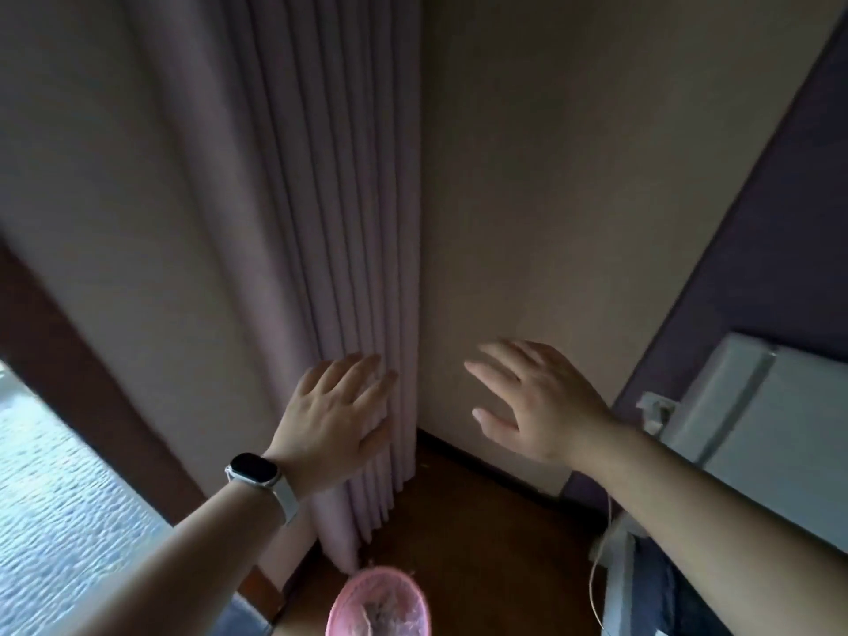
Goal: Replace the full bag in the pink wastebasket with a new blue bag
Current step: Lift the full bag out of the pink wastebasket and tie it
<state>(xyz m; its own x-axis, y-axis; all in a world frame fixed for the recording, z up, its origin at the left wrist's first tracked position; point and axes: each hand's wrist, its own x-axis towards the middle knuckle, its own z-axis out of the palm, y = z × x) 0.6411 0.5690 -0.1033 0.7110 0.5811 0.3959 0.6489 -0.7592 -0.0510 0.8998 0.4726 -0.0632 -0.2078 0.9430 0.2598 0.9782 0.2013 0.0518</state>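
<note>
Largest first: beige wall [573, 199] fills the upper right, pleated pink curtain [330, 222] hangs down the corner to the dark wood floor [482, 521]. Bright textured window pane [50, 488] at lower left behind a brown frame. White appliance [775, 433], maybe a small fridge, at the right edge, thin cord dangling beside it.

Left hand [337, 415] is raised in front of the curtain folds, fingers spread flat, holding nothing; watch [257, 470] on that wrist. Can't tell whether the palm touches the cloth or just hovers. Right hand [537, 401] is up in front of the wall, fingers splayed wide, also empty. Both are blurred.

Pink wastebasket [378, 603] stands on the floor at the bottom edge, cropped, mouth facing up, just beside the curtain's foot. Something pale and crumpled inside, probably the full bag, too blurred to be sure. No blue bag in view.

Key relation: the basket lies well below both hands and back toward the body, roughly between the two forearms, a bit nearer the left arm's line. It stands upright, so my read is the bag pulls straight up out of the rim. Left hand looks nearer, though either one has to drop a long way and come back. The head also needs to tilt down, since the rim is barely in frame.

Judgement: task not started, old bag still in.
</note>
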